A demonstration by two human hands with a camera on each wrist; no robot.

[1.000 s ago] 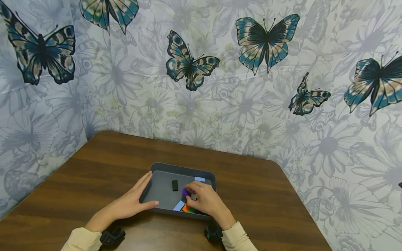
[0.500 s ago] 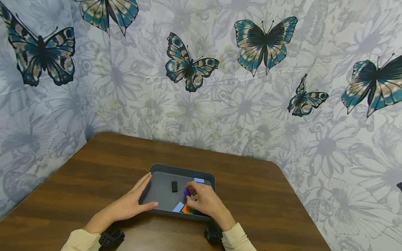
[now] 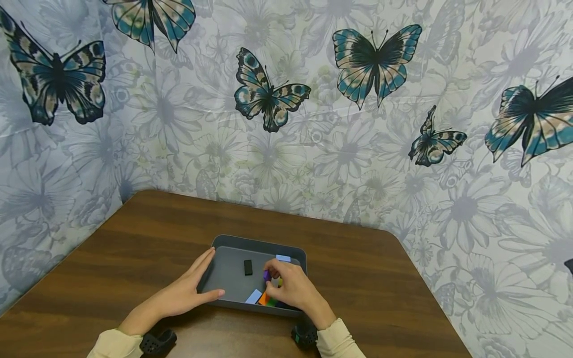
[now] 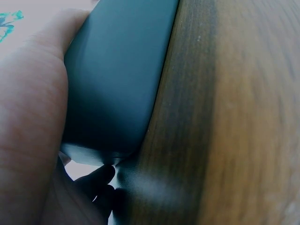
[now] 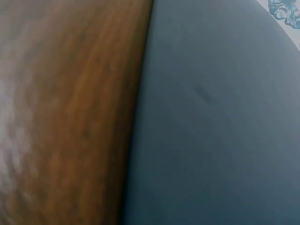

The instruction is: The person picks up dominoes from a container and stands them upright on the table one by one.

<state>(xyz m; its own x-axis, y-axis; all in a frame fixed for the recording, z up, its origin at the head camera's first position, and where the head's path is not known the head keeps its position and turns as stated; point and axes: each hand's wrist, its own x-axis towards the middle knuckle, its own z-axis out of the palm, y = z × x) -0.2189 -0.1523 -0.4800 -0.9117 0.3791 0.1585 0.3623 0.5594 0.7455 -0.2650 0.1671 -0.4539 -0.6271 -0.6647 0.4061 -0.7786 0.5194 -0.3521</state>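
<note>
A grey tray [image 3: 226, 248] lies on the wooden table, holding several small coloured blocks. My right hand [image 3: 290, 283] reaches over its right half and pinches a purple block [image 3: 266, 275] between thumb and fingertips. Beneath that hand, an orange block [image 3: 263, 299] and bits of green and yellow show, partly hidden. My left hand [image 3: 185, 293] rests against the tray's left end, fingers extended along the side and thumb over the front rim. In the left wrist view, the left hand [image 4: 33, 126] lies right beside the tray's outer wall [image 4: 117, 75].
A black block [image 3: 248, 267] lies mid-tray. One light blue block [image 3: 253, 297] is by the front wall, another light blue block [image 3: 283, 258] by the back right. The brown table [image 3: 367, 278] surrounds the tray, and a butterfly-patterned wall covering [image 3: 286, 164] stands behind.
The purple block has turned in my right fingertips and shifted slightly right, closer to the thumb. My left hand stays at the tray.
</note>
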